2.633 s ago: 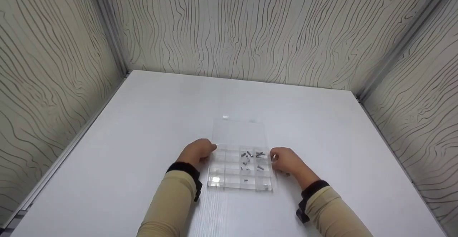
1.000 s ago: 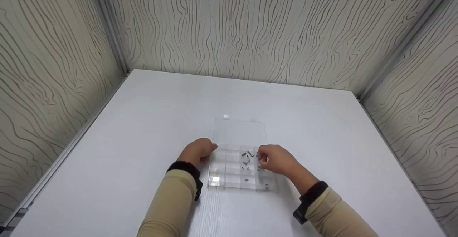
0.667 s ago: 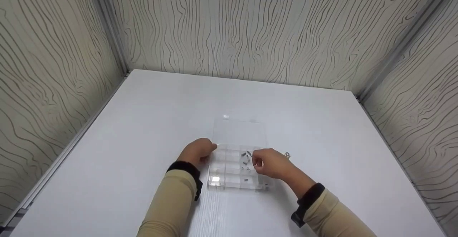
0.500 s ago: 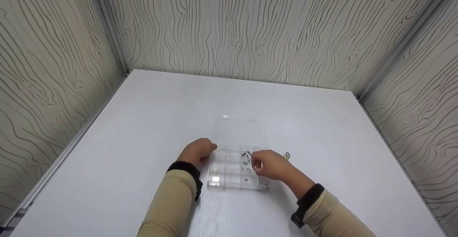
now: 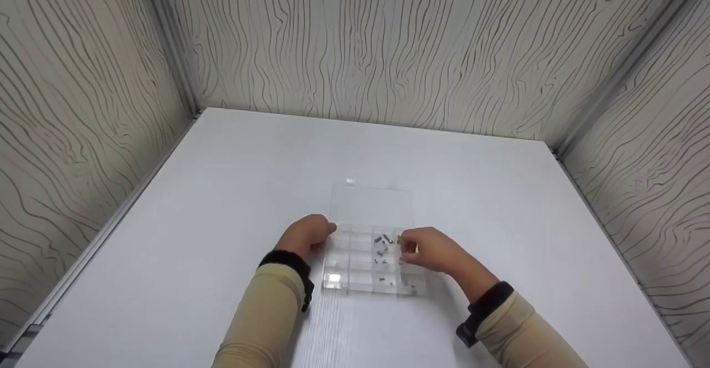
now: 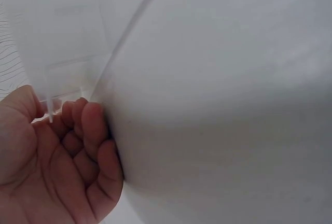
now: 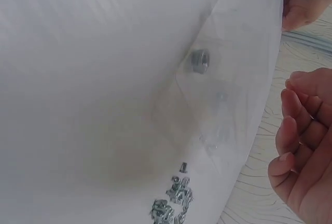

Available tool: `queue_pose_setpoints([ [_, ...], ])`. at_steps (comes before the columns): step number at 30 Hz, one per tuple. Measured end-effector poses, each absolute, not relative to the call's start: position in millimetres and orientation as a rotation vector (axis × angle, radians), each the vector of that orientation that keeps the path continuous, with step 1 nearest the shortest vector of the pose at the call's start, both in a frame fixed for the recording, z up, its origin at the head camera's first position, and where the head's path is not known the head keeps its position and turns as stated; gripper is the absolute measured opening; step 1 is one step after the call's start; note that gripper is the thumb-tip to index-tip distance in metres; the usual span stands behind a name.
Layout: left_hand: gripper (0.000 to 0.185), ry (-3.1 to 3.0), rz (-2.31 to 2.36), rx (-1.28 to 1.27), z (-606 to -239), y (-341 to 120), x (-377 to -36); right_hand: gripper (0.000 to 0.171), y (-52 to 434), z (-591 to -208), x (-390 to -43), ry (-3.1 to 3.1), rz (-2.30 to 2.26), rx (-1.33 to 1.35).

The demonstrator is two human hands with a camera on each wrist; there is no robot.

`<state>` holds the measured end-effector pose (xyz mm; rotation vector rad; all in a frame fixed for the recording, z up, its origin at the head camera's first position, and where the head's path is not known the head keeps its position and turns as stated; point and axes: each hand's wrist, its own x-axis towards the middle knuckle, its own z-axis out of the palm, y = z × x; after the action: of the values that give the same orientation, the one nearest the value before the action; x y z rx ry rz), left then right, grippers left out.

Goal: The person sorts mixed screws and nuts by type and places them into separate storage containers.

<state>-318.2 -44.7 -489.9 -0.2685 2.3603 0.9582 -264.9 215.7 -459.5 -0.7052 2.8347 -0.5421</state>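
The right hand (image 5: pixel 435 250) has shifted rightward, fingers (image 7: pixel 287 135) loosely curled above the box (image 5: pixel 336 258).

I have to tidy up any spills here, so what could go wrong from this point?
The loose metal pieces lie on the table beside the clear box, near the right hand; a careless sweep might scatter them.

The left hand grips the box's side; a tug or tilt could shift the small metal parts between compartments, as the lid is open.
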Motion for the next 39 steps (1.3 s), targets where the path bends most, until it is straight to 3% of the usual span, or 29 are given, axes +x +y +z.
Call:
queue_pose_setpoints([
  [14, 0.049, 2.381, 0.906, -0.208, -491, -44, -320, 0.011, 258, -469, -282, 2.932, -0.274, -0.241],
  [28, 0.053, 2.401, 0.903, -0.177, -490, -44, -320, 0.018, 273, -485, -280, 2.850, -0.249, -0.309],
  [39, 0.042, 2.370, 0.946, -0.222, -487, -47, -319, 0.018, 268, -488, -280, 2.814, -0.259, -0.233],
])
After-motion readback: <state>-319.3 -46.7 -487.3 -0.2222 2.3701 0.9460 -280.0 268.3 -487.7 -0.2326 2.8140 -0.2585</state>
